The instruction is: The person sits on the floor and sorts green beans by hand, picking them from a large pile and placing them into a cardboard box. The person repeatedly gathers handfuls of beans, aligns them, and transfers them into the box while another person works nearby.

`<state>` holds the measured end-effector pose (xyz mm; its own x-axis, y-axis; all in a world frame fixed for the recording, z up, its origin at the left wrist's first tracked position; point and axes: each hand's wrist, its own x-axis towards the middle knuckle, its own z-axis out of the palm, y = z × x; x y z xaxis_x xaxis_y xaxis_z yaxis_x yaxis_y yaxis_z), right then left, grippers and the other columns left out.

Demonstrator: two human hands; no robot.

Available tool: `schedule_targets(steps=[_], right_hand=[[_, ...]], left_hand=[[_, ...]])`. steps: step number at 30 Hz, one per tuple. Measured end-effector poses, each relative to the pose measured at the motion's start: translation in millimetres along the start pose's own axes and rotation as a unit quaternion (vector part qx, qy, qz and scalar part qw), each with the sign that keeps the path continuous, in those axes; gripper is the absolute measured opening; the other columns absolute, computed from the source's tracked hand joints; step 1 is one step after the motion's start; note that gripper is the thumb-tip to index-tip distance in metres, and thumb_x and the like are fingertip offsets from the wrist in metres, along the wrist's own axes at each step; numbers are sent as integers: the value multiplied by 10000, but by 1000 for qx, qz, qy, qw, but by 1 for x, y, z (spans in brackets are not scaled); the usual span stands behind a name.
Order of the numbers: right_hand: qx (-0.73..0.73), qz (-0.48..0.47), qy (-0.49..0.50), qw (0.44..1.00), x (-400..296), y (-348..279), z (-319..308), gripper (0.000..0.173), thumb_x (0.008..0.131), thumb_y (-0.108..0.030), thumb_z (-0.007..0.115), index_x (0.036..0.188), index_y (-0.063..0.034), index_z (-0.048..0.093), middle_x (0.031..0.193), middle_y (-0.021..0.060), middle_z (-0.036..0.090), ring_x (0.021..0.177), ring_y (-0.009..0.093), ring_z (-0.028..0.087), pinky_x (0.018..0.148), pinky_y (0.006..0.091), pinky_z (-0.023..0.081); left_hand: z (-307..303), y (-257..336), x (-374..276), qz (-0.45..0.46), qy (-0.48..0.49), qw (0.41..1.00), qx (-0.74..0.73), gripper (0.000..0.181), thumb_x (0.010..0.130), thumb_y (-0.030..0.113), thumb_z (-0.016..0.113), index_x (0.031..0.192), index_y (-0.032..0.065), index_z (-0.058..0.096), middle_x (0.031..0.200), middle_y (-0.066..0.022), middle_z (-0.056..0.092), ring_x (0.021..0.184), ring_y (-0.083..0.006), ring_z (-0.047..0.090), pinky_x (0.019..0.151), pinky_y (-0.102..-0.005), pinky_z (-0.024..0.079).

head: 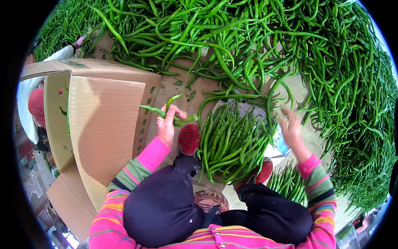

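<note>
My left hand (168,123), above my left shoe, is closed around a few green chili peppers (152,109) whose ends stick out on both sides. Between my feet lies a bundle of long green chili peppers (228,140), mostly lined up lengthwise, with printed paper (255,110) partly under it. My right hand (291,124) is just right of that bundle, fingers apart, holding nothing that I can see. A large heap of loose green chili peppers (236,34) spreads in front of me and down the right side.
A large open cardboard box (108,124) stands close on my left, with a few peppers inside. A smaller bunch of green peppers (287,183) lies beside my right leg. Part of another person (36,105) shows beyond the box. My red patterned shoes (189,138) flank the bundle.
</note>
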<state>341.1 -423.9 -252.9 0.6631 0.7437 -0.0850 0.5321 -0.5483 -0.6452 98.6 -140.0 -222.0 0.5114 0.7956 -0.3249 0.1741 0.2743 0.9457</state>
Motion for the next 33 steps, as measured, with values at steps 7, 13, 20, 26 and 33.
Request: schedule_targets(steps=[7,13,20,26,33], right_hand=[[-62,66,21,996,173,-2,70,237,758,-213,560,834,8,601,787,176,619,737,356,594,691,404,474],[-144,168,-59,973,196,-50,88,336,727,-302,582,844,12,609,896,198,610,855,328,588,752,392,475],[15,215,160,963,166,-38,96,373,737,-221,538,975,54,456,852,261,581,802,376,580,733,424,453],[185,103,271,939,149,-32,55,177,752,-116,580,854,-4,488,660,87,552,568,176,510,572,316,438],[201,71,96,972,177,-94,72,155,768,-180,613,807,-31,621,686,140,605,602,213,565,601,305,450]], left_hand=[[3,12,-13,-139,-147,975,95,149,850,139,542,788,7,574,532,15,498,469,-53,467,462,-192,387],[-5,14,-14,-131,-112,981,92,180,838,170,554,796,-2,589,537,2,494,469,-74,467,455,-209,385],[-4,9,-20,-106,-123,986,25,181,861,186,533,798,18,563,599,3,520,537,-59,485,515,-196,395],[2,6,-29,-93,-112,989,6,180,857,192,540,784,29,565,582,11,510,537,-61,489,514,-202,397],[8,11,-28,-56,-168,984,29,159,862,154,524,792,17,567,577,-1,512,543,-72,506,528,-212,419]])
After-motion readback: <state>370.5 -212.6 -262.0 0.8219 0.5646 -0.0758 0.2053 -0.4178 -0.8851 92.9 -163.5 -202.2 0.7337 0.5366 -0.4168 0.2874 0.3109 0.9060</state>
